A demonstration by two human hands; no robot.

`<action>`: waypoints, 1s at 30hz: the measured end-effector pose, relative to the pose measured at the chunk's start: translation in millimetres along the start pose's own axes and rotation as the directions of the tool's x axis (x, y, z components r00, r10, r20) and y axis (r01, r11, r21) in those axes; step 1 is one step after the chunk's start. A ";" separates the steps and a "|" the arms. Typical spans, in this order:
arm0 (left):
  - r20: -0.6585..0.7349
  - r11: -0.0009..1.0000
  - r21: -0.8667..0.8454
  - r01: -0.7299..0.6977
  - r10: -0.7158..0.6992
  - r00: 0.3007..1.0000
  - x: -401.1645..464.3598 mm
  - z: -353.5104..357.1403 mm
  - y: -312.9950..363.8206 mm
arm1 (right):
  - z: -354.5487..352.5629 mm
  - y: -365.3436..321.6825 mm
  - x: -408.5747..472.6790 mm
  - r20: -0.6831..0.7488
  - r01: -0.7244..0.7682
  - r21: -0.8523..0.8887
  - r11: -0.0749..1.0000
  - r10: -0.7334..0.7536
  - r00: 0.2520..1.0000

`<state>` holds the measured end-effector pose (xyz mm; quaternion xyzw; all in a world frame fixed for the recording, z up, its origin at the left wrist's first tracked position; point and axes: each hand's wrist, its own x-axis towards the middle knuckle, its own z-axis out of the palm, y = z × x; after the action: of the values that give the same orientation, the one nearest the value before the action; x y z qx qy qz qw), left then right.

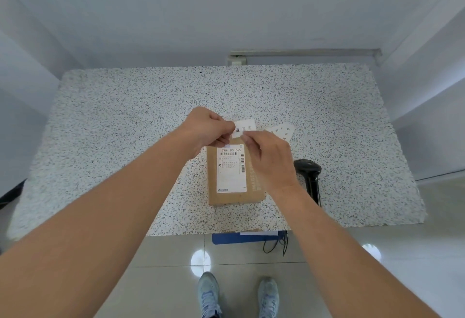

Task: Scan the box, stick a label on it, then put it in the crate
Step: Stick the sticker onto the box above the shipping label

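My left hand: fingers pinched on the left end of a small white label, held above the far end of the box.
My right hand: thumb and forefinger closed on the label's near edge; it may be lifting the label off its backing, though that edge is hidden by my fingers.
Box: brown cardboard, lying flat on the speckled table, long side running near to far, printed shipping sticker on top.
Label sheet: flat on the table just beyond my right hand.
Scanner: black, lying just right of the box, partly behind my right wrist.
Open room: wide bare tabletop to the left and far side.
Near edge: a blue object and a dark cable below it, then tiled floor and my shoes.
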<state>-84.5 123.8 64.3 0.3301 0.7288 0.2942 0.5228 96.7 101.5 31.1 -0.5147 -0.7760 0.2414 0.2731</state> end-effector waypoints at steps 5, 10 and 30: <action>0.011 0.996 0.047 -0.075 0.074 0.997 4.1 -4.8 -14.3 | 12.0 14.5 0.4 -0.048 -0.410 0.215 0.886 0.429 0.902; 0.026 0.995 0.066 -0.073 0.071 0.997 5.8 -6.8 -20.2 | 18.4 17.8 8.2 0.029 -0.500 0.293 0.815 0.515 0.857; -0.015 0.967 0.241 -0.088 0.094 0.995 51.2 0.0 -44.8 | 41.3 37.4 45.4 0.085 -0.519 0.212 0.828 0.514 0.854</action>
<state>-104.4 137.0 0.5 0.4200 0.7500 0.2320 0.4553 79.3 153.1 -15.7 -0.6676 -0.5784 0.3994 0.2454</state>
